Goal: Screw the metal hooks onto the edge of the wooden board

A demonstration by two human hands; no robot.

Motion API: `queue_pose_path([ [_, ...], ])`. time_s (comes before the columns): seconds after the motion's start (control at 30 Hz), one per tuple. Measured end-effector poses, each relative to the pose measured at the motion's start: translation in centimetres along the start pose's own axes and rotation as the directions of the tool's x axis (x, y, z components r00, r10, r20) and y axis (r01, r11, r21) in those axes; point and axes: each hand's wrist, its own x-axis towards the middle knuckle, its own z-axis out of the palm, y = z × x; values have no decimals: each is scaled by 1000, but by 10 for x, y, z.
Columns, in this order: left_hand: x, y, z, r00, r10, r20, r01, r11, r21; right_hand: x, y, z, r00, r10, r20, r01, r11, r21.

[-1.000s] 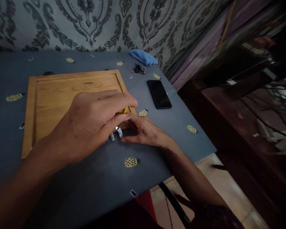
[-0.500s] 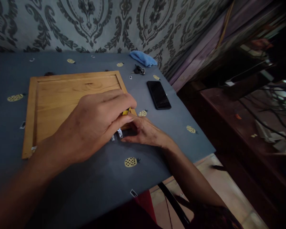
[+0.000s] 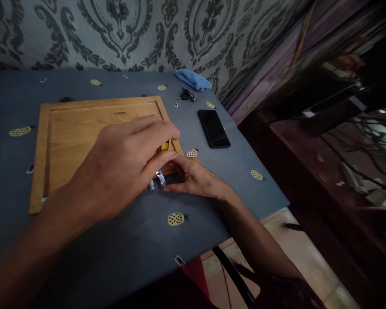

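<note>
Holding in the left hand (image 3: 128, 159), between bent fingers and thumb, a yellow tool (image 3: 165, 146), visible only in small part, over the three o'clock edge of a framed wooden door panel (image 3: 93, 124). Having the right hand (image 3: 196, 177) close beside, at three o'clock of the left one, with thumb and fingers curved near a silver hinge (image 3: 161, 179) — cannot tell whether clamped on it or not. Can see this hinge at four o'clock of the panel, with a second silver piece (image 3: 152, 185) just beside, toward eight o'clock. Can find the panel lying flat toward nine o'clock, on a blue-grey pineapple-printed tablecloth (image 3: 138, 249). At one o'clock from the right hand, can notice a black smartphone (image 3: 214, 128); then, at eleven o'clock from it, some keys (image 3: 188, 95), and behind them, near twelve, a blue cloth (image 3: 193, 80).
</note>
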Motion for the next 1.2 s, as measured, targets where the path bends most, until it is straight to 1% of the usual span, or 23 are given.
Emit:
queue_pose_path([
  [0.07,1,1,-5,998,-66,-26,66,997,25,0,0,0,1000,12,6,-12,1000,9],
  [0.13,2,1,-10,992,-124,-21,125,991,40,-1,0,1,1000,19,16,-19,999,32],
  [0.17,2,1,-11,991,-133,-15,134,990,37,-1,1,1,1000,16,17,-16,999,48],
  [0.3,0,-3,-8,997,-71,-7,71,997,-7,-2,2,1,1000,8,25,-10,997,75],
  [0.43,-2,-5,0,999,-40,19,41,998,-40,-1,1,0,1000,11,23,-12,999,39],
  [0.57,-1,-4,0,999,-2,44,4,999,-40,1,-1,0,1000,9,24,-10,999,43],
  [0.73,-1,-4,-1,999,21,38,-19,999,-33,0,-2,-1,1000,4,22,-5,1000,27],
  [0.93,-2,-5,1,998,-23,59,26,998,-56,0,-1,-1,999,18,32,-19,1000,18],
  [1.2,-5,-7,3,999,-9,52,11,999,-50,0,0,-1,1000,11,24,-11,1000,-6],
])
